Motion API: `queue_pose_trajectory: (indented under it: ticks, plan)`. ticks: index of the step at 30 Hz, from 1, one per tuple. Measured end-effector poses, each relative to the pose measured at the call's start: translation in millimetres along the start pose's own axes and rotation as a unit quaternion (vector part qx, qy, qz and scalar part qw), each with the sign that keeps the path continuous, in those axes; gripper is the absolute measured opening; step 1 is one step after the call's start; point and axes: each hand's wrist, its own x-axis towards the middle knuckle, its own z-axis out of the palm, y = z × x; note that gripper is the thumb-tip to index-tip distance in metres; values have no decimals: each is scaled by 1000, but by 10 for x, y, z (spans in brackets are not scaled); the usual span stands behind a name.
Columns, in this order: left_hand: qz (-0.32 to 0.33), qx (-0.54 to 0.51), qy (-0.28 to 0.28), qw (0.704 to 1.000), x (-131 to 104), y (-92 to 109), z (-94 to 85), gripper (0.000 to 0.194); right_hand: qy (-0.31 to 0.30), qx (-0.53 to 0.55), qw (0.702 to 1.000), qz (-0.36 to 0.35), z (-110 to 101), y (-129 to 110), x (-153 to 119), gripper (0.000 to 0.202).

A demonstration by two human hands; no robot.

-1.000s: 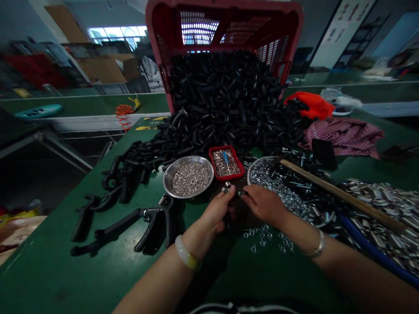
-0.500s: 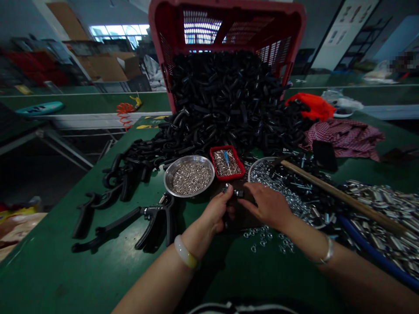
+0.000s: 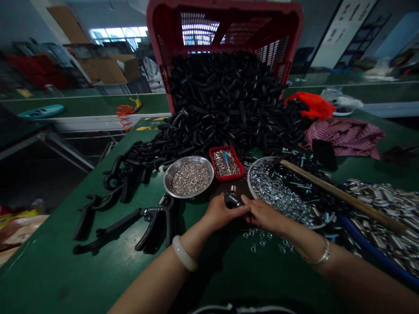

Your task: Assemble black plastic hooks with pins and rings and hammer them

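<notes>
A small black part with a silvery metal piece on top [image 3: 232,198] sits between my hands, over a dark block at the middle of the green table. My left hand [image 3: 221,213] is closed round its left side. At its right side, my right hand [image 3: 262,213] has thumb and fingers pinched together against the part; whether they also hold something small is hidden. Just beyond my hands are a metal bowl of small silvery pieces [image 3: 166,181] and a red tray of pins [image 3: 243,173] with a blue item in it.
A red crate [image 3: 297,39] spills black parts across the back. Black handle assemblies [image 3: 153,218] lie left. At right are a round tray of screws [image 3: 250,181], a wooden-handled hammer [image 3: 337,192], metal sleeves [image 3: 382,205] and a checked cloth [image 3: 347,135]. Small rings [image 3: 253,248] lie near my right hand.
My left hand has turned over and wrapped round the black part, whose metal piece now points up. My right hand has gone from spread fingers to a pinch at the part.
</notes>
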Motion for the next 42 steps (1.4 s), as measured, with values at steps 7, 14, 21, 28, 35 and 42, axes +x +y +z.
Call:
queue_pose_trajectory:
  ticks: [7, 14, 21, 28, 35, 42]
  plan:
    - [63, 277, -182, 942, 166, 124, -229, 53, 66, -324, 904, -271, -263, 165, 164, 33]
    - [134, 592, -47, 793, 250, 69, -126, 68, 134, -419, 885, -155, -87, 160, 189, 27]
    - [137, 600, 6, 788, 586, 249, -387, 49, 269, -461, 842, 77, -1145, 518, -57, 40]
    - [29, 599, 27, 800, 1554, 237, -514, 28, 139, -475, 848, 190, -1622, 1004, -327, 34]
    - [51, 553, 68, 829, 1515, 126, -529, 25, 150, -428, 883, 121, -1609, 1271, -228, 34]
    - [29, 325, 135, 935, 1360, 147, -579, 20, 227, -313, 907, 170, -1612, 1186, -281, 30]
